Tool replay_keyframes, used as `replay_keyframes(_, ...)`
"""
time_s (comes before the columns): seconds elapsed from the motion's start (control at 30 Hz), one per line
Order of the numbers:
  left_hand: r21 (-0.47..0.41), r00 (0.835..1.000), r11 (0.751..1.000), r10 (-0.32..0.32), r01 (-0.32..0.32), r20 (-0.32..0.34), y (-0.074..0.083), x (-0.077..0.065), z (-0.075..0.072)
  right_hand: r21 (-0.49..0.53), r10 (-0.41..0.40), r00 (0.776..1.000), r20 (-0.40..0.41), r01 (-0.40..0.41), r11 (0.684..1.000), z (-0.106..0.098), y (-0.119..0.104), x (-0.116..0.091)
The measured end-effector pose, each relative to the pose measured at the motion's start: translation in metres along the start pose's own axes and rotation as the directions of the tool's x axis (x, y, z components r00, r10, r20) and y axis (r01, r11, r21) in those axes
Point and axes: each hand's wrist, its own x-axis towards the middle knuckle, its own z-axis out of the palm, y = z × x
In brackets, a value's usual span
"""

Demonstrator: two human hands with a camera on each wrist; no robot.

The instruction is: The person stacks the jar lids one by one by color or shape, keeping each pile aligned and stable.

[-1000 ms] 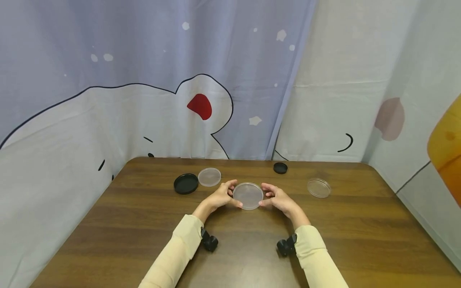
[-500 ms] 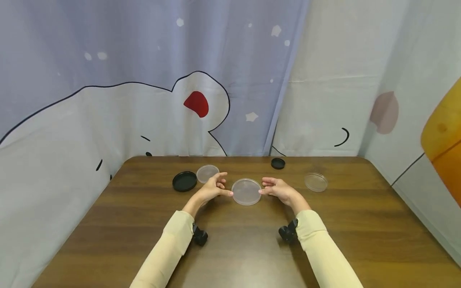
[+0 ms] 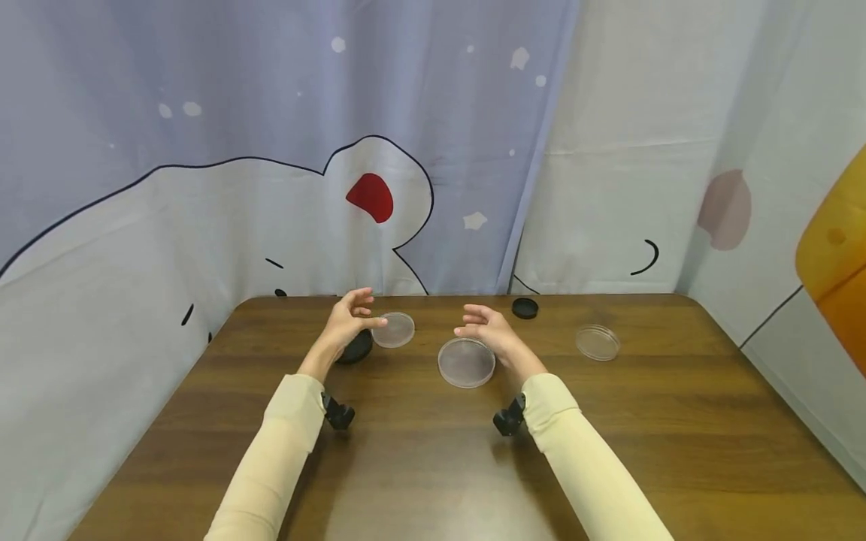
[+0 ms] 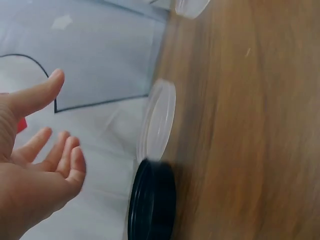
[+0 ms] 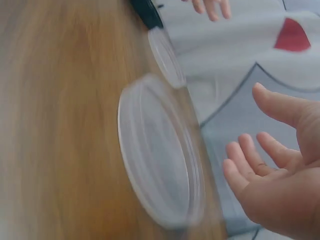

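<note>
A round clear dish (image 3: 467,363) lies at mid-table, with my right hand (image 3: 492,330) raised over its far edge, fingers loosely bent and holding nothing. My left hand (image 3: 345,323) hovers above a larger black dish (image 3: 355,349), covering part of it. Beside that black dish lies a second clear dish (image 3: 395,330), and the left thumb overlaps its near-left rim in the head view. In the left wrist view the thumb and fingers stand apart around air, above the black dish (image 4: 152,202) and the clear dish (image 4: 157,121). The right wrist view shows the middle clear dish (image 5: 159,155) below the right hand (image 5: 280,165).
A small black dish (image 3: 525,308) sits near the table's back edge. Farther right lies another clear dish (image 3: 598,343). The wooden table (image 3: 433,466) ends at a printed curtain (image 3: 284,225) behind it. Each wrist carries a small black camera.
Both hands have let go of the middle clear dish. The left hand has moved left and away to the black dish; the right hand has shifted left and farther back. The dishes remain in place.
</note>
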Motion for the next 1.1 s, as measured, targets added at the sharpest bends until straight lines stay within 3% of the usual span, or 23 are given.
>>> replay_keyframes(0.13, -0.005, 0.999, 1.000, 0.002, -0.003, -0.033, 0.000, 0.005, -0.009, 0.025, -0.027, 0.999, 0.023, 0.027, 0.999, 0.021, -0.012, 0.007)
replay_keyframes(0.4, 0.043, 0.999, 0.998, -0.041, 0.042, -0.031, -0.018, 0.013, -0.001, 0.041, -0.064, 0.998, 0.028, 0.063, 0.997, 0.058, -0.005, 0.028)
replay_keyframes(0.7, -0.033, 0.998, 0.997, -0.064, 0.064, -0.022, -0.033, 0.016, -0.006, 0.023, -0.083, 0.989, -0.126, 0.086, 0.996, 0.097, 0.003, 0.050)
replay_keyframes(0.93, -0.107, 0.994, 0.994, -0.034, 0.023, -0.104, -0.030, 0.019, 0.001, 0.119, -0.096, 0.980, -0.176, 0.118, 0.986, 0.106, 0.008, 0.061)
replay_keyframes(1.1, -0.063, 0.998, 0.998, -0.019, 0.015, -0.068, -0.027, 0.021, 0.007, 0.079, -0.064, 0.983, -0.170, 0.078, 0.994, 0.104, 0.014, 0.062)
